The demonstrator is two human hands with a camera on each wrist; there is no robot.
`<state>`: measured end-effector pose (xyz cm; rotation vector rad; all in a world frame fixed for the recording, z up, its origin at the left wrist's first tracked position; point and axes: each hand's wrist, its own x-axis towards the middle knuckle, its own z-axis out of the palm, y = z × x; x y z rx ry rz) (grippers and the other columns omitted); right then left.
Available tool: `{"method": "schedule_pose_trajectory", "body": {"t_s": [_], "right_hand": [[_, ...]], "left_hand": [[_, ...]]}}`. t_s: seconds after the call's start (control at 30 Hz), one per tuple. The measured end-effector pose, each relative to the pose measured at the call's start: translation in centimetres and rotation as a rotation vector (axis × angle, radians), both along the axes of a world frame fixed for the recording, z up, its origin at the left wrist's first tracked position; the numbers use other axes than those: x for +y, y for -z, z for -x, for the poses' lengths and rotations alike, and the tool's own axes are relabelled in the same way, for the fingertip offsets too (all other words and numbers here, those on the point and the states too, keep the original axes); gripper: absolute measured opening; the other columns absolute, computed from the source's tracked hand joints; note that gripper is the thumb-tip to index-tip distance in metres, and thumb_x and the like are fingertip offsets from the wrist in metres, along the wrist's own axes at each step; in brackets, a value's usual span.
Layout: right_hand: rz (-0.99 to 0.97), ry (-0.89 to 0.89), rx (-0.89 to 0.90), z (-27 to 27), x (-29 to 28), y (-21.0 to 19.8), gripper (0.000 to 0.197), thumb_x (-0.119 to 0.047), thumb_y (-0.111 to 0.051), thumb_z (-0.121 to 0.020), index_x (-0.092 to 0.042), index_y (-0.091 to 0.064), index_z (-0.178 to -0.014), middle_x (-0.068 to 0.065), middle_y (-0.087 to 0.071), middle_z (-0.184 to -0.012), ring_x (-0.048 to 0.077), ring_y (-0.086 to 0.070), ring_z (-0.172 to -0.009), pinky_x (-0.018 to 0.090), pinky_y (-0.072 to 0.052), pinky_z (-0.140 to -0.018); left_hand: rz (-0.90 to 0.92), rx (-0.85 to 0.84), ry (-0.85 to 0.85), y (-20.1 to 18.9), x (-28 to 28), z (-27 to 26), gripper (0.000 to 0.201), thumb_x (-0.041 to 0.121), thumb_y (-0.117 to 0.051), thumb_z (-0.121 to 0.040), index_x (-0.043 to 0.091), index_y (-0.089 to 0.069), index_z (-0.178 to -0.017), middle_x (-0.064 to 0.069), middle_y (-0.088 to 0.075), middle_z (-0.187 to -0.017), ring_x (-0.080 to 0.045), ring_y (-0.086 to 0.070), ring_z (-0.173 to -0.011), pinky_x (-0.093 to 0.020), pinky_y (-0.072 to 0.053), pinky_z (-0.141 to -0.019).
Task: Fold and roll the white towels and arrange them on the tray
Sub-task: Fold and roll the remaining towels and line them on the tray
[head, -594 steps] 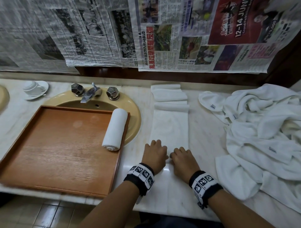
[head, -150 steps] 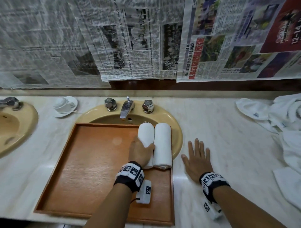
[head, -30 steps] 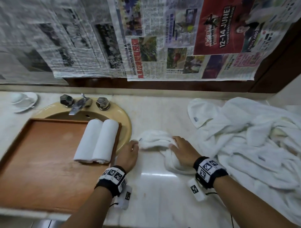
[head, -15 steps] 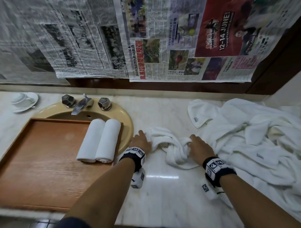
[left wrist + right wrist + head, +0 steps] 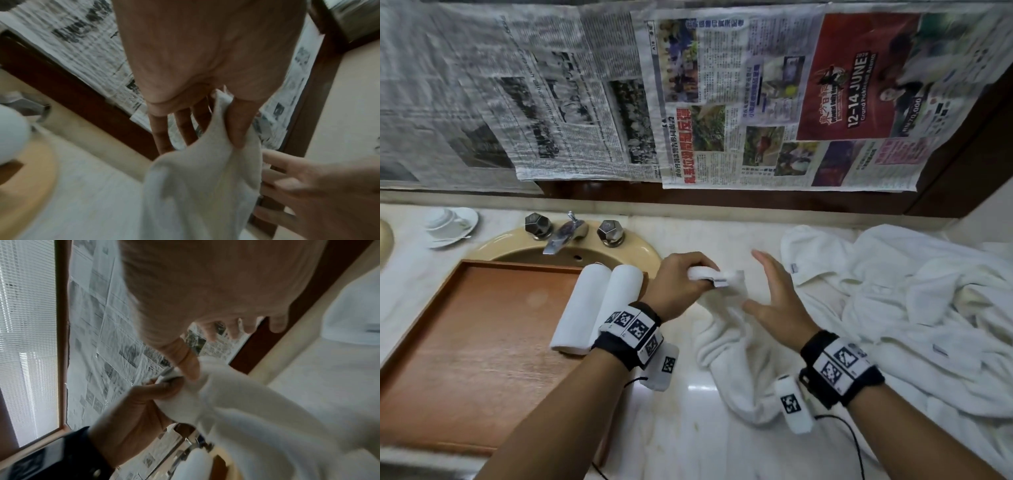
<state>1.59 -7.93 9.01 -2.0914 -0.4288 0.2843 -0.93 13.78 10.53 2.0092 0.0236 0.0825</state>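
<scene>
Bathroom vanity, marble counter point(image 5: 688, 438), yellow basin point(image 5: 640, 248), chrome taps point(image 5: 566, 231), newspaper-covered mirror point(image 5: 722, 102)

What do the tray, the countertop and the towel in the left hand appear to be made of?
Tray: likely wood, reddish-brown with faint grain and a dull sheen. Countertop: pale veined stone, probably polished marble, since it mirrors a bright light patch. Towel, pinched by the left hand: soft white cloth, seemingly terry, which drapes in thick limp folds.

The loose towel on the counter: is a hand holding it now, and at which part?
Yes. The left hand pinches the loose towel at its upper edge, near the label. The right hand is open beside it and grips nothing.
</scene>
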Motion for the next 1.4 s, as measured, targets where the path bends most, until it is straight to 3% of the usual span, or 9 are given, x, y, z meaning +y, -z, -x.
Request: {"method": "schedule_pose_trajectory", "body": {"t_s": [0.13,0.2,0.63,0.8,0.9,1.03,1.17,1.3,1.4], "right_hand": [[-0.127,-0.148,-0.072,-2.2,0.8,-2.6,0.015,-0.026,-0.074,-0.082,-0.025,-0.063,-0.092,-0.011,-0.066,-0.095,0.007,-0.059,-0.095,0.041,-0.044,-0.093],[-0.223,-0.151,0.008,-3.0,0.8,-3.5,0.019,-0.023,-0.079,-0.084,-0.015,-0.061,-0.083,0.001,-0.062,-0.076,0.013,-0.057,-0.072,0.035,-0.047,-0.069],[0.031,0.072,-0.031,-11.8,-4.5,-4.1,0.011,-0.015,-0.087,-0.074,-0.018,-0.077,-0.072,0.002,-0.069,-0.068,0.008,-0.058,-0.063,0.022,-0.043,-0.06],[0.149,0.232,0.06,-16.7,-5.0,-3.3,0.017,-0.019,-0.085,-0.08,-0.006,-0.074,-0.082,0.017,-0.063,-0.068,0.02,-0.057,-0.053,0.031,-0.055,-0.048],[0.183,0.308,0.104,-18.6,-3.7,-1.7,0.012,-0.017,-0.08,-0.085,-0.007,-0.072,-0.087,0.01,-0.065,-0.068,0.023,-0.06,-0.044,0.031,-0.055,-0.045],[0.185,0.459,0.156,-19.8,-2.2,1.5,0.018,-0.011,-0.067,-0.09,-0.011,-0.063,-0.107,0.015,-0.068,-0.094,0.032,-0.071,-0.069,0.042,-0.062,-0.063],[0.431,0.22,0.069,-16.7,-0.9,5.0,0.034,-0.019,-0.068,-0.087,-0.018,-0.056,-0.119,0.01,-0.062,-0.108,0.029,-0.061,-0.101,0.035,-0.05,-0.09],[0.72,-0.218,0.204,-10.7,-1.1,7.8,0.036,-0.041,-0.064,-0.09,-0.03,-0.058,-0.124,-0.003,-0.055,-0.127,0.017,-0.055,-0.116,0.035,-0.043,-0.103],[0.64,-0.049,-0.002,-8.4,-2.9,9.6,0.045,-0.028,-0.061,-0.094,-0.021,-0.054,-0.137,0.003,-0.045,-0.147,0.022,-0.043,-0.136,0.038,-0.033,-0.114]], "left_hand": [[0.232,-0.073,-0.017,-2.6,-0.6,-0.2,0.005,0.013,-0.07,-0.089,0.01,-0.075,-0.088,-0.006,-0.075,-0.085,-0.013,-0.065,-0.078,-0.039,-0.053,-0.075],[0.291,-0.123,-0.079,-3.2,-0.6,-0.4,0.013,0.022,-0.065,-0.095,0.014,-0.074,-0.09,-0.008,-0.075,-0.088,-0.017,-0.066,-0.079,-0.043,-0.054,-0.074],[0.331,-0.209,-0.574,-3.1,5.5,-4.0,0.015,0.013,-0.056,-0.103,0.008,-0.068,-0.096,0.005,-0.069,-0.075,0.001,-0.062,-0.059,-0.016,-0.048,-0.056],[0.064,0.059,-0.543,2.0,8.3,-8.4,0.027,0.026,-0.054,-0.103,0.004,-0.069,-0.1,-0.013,-0.072,-0.092,-0.032,-0.069,-0.09,-0.041,-0.054,-0.081],[-0.105,0.169,-0.54,3.5,7.5,-10.9,0.029,0.025,-0.049,-0.105,0.001,-0.065,-0.103,-0.02,-0.068,-0.099,-0.039,-0.064,-0.101,-0.033,-0.041,-0.077],[-0.556,0.355,-0.438,5.4,4.9,-11.7,0.046,0.031,-0.047,-0.103,0.012,-0.042,-0.145,-0.017,-0.051,-0.137,-0.038,-0.052,-0.122,-0.045,-0.046,-0.093],[-0.894,0.301,-0.06,8.9,0.4,-8.5,0.038,0.033,-0.045,-0.098,0.023,-0.053,-0.134,-0.008,-0.049,-0.132,-0.03,-0.05,-0.119,-0.047,-0.045,-0.096],[-1.141,0.5,0.178,12.0,0.0,-6.6,0.056,0.044,-0.03,-0.101,0.026,-0.031,-0.154,-0.012,-0.018,-0.163,-0.038,-0.011,-0.15,-0.069,-0.011,-0.114],[-1.058,0.465,0.094,11.2,0.4,-6.3,0.06,0.046,-0.02,-0.106,0.022,-0.011,-0.161,-0.013,0.009,-0.168,-0.037,0.015,-0.153,-0.068,0.0,-0.118]]}}
